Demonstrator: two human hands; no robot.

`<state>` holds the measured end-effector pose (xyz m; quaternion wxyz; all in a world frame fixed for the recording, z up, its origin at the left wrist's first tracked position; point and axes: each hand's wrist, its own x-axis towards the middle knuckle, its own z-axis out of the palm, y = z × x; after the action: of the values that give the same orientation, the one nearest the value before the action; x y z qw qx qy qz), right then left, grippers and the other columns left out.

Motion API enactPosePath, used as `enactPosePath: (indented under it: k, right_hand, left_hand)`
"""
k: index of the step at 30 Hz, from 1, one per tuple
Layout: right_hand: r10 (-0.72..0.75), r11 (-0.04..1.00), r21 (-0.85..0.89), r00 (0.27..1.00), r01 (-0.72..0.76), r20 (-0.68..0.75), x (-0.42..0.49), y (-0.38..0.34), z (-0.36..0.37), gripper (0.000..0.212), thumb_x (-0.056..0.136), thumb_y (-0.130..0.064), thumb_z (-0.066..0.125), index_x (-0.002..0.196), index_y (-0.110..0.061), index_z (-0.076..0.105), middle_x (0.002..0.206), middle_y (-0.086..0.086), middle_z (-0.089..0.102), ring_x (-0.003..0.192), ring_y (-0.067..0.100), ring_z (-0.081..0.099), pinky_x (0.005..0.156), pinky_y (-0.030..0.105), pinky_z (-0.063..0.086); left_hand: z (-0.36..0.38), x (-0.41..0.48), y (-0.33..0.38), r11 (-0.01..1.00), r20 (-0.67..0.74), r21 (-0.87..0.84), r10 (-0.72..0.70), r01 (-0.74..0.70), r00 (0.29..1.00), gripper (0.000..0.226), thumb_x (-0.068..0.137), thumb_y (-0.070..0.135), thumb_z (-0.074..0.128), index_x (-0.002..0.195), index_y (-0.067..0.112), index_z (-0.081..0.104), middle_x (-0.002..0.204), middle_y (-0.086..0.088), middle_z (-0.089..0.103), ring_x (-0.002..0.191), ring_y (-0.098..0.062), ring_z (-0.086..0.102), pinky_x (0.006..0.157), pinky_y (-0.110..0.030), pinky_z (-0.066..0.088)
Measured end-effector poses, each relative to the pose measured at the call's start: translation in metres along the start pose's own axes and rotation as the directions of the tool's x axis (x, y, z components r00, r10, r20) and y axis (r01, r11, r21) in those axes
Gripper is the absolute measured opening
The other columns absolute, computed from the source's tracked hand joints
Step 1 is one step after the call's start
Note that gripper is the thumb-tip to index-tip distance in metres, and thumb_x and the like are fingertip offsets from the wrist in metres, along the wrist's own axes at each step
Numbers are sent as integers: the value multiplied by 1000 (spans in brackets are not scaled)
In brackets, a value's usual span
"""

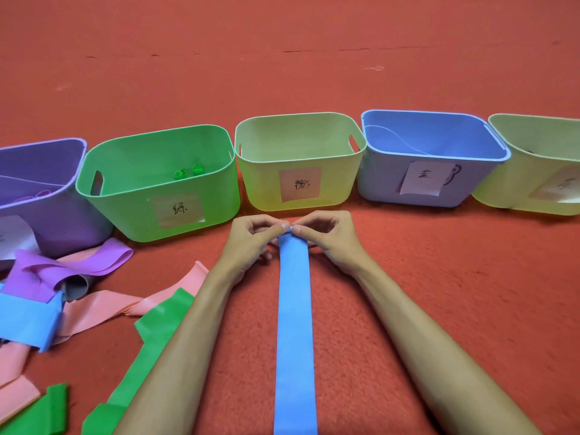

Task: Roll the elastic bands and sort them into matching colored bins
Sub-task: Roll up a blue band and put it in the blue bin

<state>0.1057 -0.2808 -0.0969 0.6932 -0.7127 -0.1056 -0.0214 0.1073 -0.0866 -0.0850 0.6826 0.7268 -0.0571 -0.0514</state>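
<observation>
A long blue elastic band (295, 324) lies flat on the red carpet, running from the bottom edge toward the bins. My left hand (251, 240) and my right hand (326, 237) pinch its far end, thumbs and forefingers curled over a small fold there. The blue bin (392, 186) stands just right of centre with a paper label. The green bin (125, 211) holds two rolled green bands (188, 171). A yellow bin (266, 196) with a pink label sits straight ahead.
A purple bin (66, 227) stands far left and another yellow bin (502, 196) far right. Loose purple (62, 271), pink (103, 306), blue (28, 321) and green bands (157, 328) are piled at the left on the carpet.
</observation>
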Motion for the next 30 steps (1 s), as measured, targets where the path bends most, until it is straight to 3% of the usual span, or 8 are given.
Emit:
enactPosePath:
  k: [2, 6, 12, 16, 20, 25, 30]
  right_hand:
    - [29, 1000, 8, 1000, -29, -2, -2, -1, 0, 10, 88, -3, 79, 95, 4, 77, 94, 19, 78, 83, 19, 72, 72, 38, 59]
    - [81, 997, 9, 997, -81, 5, -4, -3, 0, 9, 87, -3, 80, 95, -1, 77, 93, 21, 76, 83, 21, 72, 72, 50, 60]
    - [39, 998, -46, 999, -38, 26, -2, -5, 3, 11, 91, -11, 78, 91, 0, 77, 84, 20, 75, 70, 20, 64, 58, 26, 53]
    - [23, 998, -52, 999, -22, 25, -5, -6, 2, 7, 92, -5, 76, 89, 1, 77, 77, 6, 75, 64, 9, 64, 55, 19, 50]
    - [14, 999, -34, 1000, -13, 24, -7, -6, 2, 7, 91, -3, 76, 92, 3, 77, 86, 12, 78, 71, 10, 69, 57, 23, 54]
    - [37, 999, -40, 999, -36, 25, -7, -5, 1, 8, 87, -5, 80, 94, -1, 78, 89, 12, 78, 79, 14, 71, 61, 30, 59]
    - [-8, 994, -111, 999, 13, 47, -2, 1, 4, 9, 87, -10, 79, 93, -4, 76, 87, 23, 74, 73, 14, 66, 63, 28, 54]
  left_hand:
    - [0, 0, -1, 999, 6, 33, -8, 8, 1000, 8, 92, 12, 75, 88, 7, 79, 69, -5, 73, 56, -9, 61, 43, -21, 45]
    - [-2, 0, -4, 998, 14, 66, 14, -15, 1000, 4, 90, 8, 77, 89, 7, 80, 76, -9, 76, 56, -12, 57, 45, -19, 43]
    - [-4, -4, -2, 998, 28, 41, 42, -43, 999, 9, 86, 4, 80, 95, 6, 79, 79, -8, 75, 64, -13, 60, 51, -18, 45]
    - [-3, -5, -2, 999, 33, 44, 31, -32, 999, 11, 86, 6, 81, 96, 8, 79, 83, -7, 77, 69, -11, 65, 52, -20, 48]
    - [-2, -4, -2, 996, 51, 87, 3, -8, 999, 10, 91, 20, 78, 91, 11, 81, 76, -7, 76, 63, -15, 61, 50, -24, 48]
    - [-5, -3, -3, 996, 49, 89, 4, -8, 999, 8, 91, 11, 77, 94, 5, 80, 75, -4, 76, 58, -13, 57, 50, -20, 46]
    - [-5, -4, -3, 1000, 21, 22, 15, -15, 1000, 8, 87, 8, 81, 95, 9, 81, 83, -21, 75, 67, -22, 57, 53, -20, 46]
